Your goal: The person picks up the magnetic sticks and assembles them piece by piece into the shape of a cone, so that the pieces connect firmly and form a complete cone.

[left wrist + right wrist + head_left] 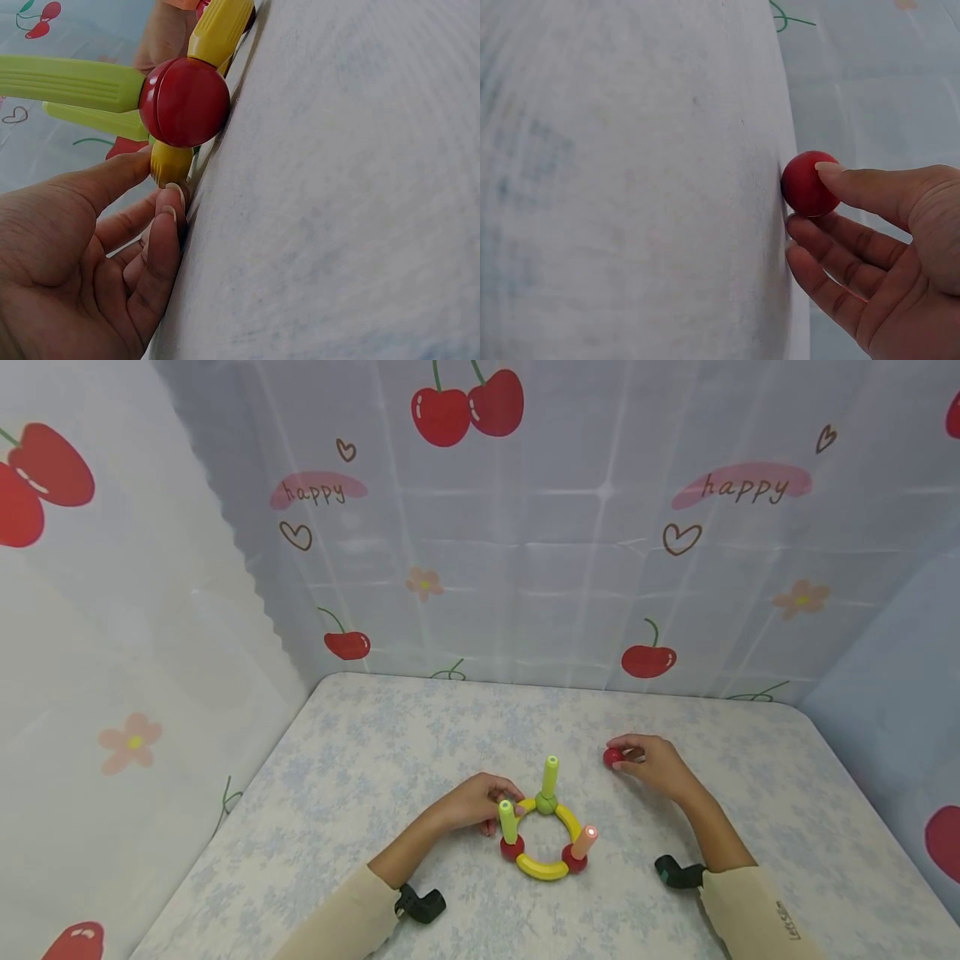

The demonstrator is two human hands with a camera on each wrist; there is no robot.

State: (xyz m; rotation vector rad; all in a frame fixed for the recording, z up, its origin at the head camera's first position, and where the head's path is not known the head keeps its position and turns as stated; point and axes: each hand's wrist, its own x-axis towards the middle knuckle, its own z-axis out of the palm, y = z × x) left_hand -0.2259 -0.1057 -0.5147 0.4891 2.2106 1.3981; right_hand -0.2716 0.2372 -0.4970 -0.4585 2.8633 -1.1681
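On the table lies a ring of curved yellow rods joined by two red balls and a green ball. Two light green rods and an orange rod stand up from these balls. My left hand pinches the ring's left yellow rod between thumb and fingers, just behind the left red ball. Farther back and to the right, my right hand holds a loose red ball at the tabletop, thumb on one side, fingers below it in the right wrist view.
The pale table has a blue floral pattern. A curtain printed with cherries rises behind its far edge, and more printed cloth hangs at the left. Black wrist cameras sit on both sleeves.
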